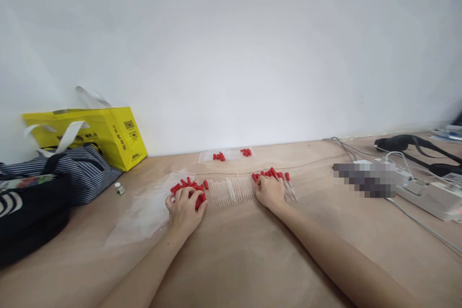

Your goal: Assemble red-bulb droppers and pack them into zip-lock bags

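My left hand (185,209) rests on a pile of small red rubber bulbs (187,183), its fingers curved and spread apart among them. Clear thin pipette tubes (231,190) lie side by side in a row between my two hands. At the right end of that row, my right hand (270,191) is closed, with its fingertips at a red bulb (254,177). Several tubes fitted with red bulbs (288,178) lie beside and behind this hand. My fingers partly cover what they touch.
Clear plastic bags (139,214) lie left of the pile. Another bag with red-bulbed pipettes (231,155) lies by the wall. A small bottle (119,188), a yellow bag (122,139) and a striped bag (94,173) stand left. Power strips (415,195) and cables are at right.
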### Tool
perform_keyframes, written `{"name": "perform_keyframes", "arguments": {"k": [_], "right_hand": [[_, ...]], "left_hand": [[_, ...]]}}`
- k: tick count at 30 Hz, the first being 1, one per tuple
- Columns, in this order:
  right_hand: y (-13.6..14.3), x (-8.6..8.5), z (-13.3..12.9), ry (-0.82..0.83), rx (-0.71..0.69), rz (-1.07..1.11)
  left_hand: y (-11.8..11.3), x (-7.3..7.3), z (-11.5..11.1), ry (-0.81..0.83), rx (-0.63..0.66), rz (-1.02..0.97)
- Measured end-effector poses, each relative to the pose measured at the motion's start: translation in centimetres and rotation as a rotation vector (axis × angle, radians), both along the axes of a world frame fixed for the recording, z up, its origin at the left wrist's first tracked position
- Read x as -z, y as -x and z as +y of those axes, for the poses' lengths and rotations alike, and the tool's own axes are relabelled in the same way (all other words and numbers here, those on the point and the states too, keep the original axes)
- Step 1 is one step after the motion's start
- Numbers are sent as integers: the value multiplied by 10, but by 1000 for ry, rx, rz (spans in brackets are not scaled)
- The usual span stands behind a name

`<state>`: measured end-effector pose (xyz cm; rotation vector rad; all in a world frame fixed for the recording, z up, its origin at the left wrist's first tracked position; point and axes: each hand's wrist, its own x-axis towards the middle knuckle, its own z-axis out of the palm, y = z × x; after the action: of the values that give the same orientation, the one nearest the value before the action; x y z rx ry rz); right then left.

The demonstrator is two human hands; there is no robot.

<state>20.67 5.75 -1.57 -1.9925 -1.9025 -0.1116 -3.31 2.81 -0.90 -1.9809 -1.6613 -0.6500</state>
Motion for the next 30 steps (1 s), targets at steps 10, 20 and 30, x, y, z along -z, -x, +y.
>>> {"name": "perform_keyframes", "arguments": {"k": [10,20,30], "right_hand": [[17,-10,11,101,57,-3],[25,-13,20,178,71,8],[4,-8,-28,-99,-221,23]], "left_hand": [[3,3,1,41,53,-8],[1,2,-2,10,49,-49],[-8,-9,-17,-96,223,-100]]}}
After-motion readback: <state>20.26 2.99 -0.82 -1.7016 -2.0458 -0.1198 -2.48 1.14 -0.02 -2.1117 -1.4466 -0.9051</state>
